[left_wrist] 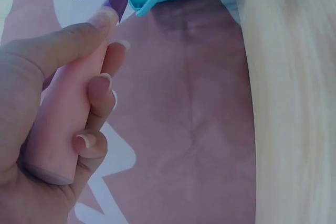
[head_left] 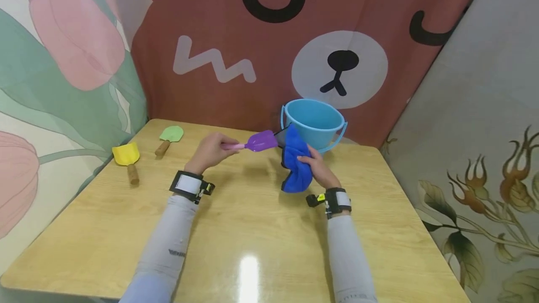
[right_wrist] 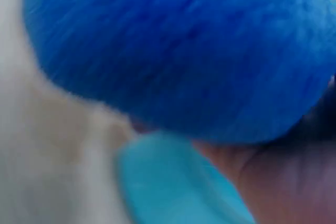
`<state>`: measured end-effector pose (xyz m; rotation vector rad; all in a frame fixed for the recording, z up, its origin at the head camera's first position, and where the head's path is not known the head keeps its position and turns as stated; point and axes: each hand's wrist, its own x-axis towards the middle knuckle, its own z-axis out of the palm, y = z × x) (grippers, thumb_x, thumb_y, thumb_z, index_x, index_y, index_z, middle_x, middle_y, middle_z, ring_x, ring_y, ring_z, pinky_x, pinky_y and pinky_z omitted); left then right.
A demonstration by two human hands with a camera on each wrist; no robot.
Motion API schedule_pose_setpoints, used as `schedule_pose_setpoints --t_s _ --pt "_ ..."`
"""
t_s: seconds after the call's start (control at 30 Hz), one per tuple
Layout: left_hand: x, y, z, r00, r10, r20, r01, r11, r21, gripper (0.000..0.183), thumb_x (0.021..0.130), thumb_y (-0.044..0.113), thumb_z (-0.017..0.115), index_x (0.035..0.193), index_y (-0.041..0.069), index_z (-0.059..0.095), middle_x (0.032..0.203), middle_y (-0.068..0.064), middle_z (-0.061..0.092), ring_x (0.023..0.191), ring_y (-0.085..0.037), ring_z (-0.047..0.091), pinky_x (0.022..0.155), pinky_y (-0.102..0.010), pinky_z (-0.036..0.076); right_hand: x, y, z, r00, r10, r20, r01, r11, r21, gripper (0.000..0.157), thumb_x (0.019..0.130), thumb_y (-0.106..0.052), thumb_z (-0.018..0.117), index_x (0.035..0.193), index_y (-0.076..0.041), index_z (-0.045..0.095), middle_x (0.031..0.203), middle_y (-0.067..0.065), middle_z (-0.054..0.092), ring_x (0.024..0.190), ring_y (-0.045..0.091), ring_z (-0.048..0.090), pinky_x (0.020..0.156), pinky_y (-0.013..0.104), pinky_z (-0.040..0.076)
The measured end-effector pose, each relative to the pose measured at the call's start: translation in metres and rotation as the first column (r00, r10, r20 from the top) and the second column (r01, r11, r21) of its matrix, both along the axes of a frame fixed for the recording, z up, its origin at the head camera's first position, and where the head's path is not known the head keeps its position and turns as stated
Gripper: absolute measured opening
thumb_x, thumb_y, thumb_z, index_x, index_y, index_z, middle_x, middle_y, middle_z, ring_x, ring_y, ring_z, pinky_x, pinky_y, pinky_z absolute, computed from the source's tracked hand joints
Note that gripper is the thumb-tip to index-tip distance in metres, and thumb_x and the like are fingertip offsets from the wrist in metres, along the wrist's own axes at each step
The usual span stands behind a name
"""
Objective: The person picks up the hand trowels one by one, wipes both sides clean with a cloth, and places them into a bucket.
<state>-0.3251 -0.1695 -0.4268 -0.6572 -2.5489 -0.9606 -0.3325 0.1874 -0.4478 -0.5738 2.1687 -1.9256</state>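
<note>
My left hand [head_left: 212,151] grips the pink handle [left_wrist: 65,114] of a toy shovel, its fingers curled round it. The shovel's purple blade [head_left: 262,140] points right, held above the table. In my right hand [head_left: 318,168] is a plush blue cloth [head_left: 297,160] with dark edging, pinched with the thumb on top. A dark grey corner of the cloth overlaps the blade's tip in the head view. In the right wrist view the blue pile [right_wrist: 173,51] fills the upper part and hides most of the fingers.
A light blue bucket [head_left: 313,118] with its handle down stands at the back, just behind the cloth. On the left of the wooden table [head_left: 236,228] lie a yellow toy shovel [head_left: 126,154] and a green one [head_left: 171,133], both with brown handles. Printed curtains hang around the table.
</note>
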Motion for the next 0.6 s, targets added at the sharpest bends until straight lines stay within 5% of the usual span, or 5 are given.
schedule_pose_setpoints --t_s 0.17,0.33,0.6 --pt "-0.001 0.006 0.013 0.999 0.012 -0.042 -0.01 0.999 0.039 0.028 0.087 0.026 0.083 0.109 0.008 0.08 0.1 -0.008 0.078 0.086 -0.021 0.071 0.076 -0.041 0.055 0.011 0.033 0.027 0.995 -0.045 -0.093 0.067 0.969 0.24 0.064 0.104 -0.021 0.056 0.161 -0.013 0.029 0.16 0.021 0.036 0.145 0.043 0.036 0.116 0.062 0.03" --pt "-0.01 0.02 0.032 0.993 0.015 -0.116 -0.009 0.999 0.046 0.027 0.09 0.018 0.077 0.112 0.004 0.078 0.1 -0.011 0.077 0.081 -0.022 0.067 0.073 -0.039 0.052 0.022 0.064 0.039 0.981 -0.112 -0.16 0.173 0.876 0.45 0.066 0.105 -0.025 0.054 0.162 -0.012 0.025 0.159 0.026 0.033 0.143 0.049 0.036 0.112 0.068 0.032" --pt "-0.029 0.053 0.061 0.991 -0.008 -0.134 0.01 1.0 0.013 0.031 0.092 0.012 0.073 0.12 0.0 0.073 0.106 -0.015 0.075 0.095 -0.029 0.069 0.084 -0.045 0.054 0.03 0.097 0.035 0.961 -0.194 -0.196 0.272 0.787 0.554 0.063 0.104 -0.018 0.053 0.16 -0.005 0.026 0.158 0.03 0.035 0.141 0.053 0.035 0.11 0.071 0.031"
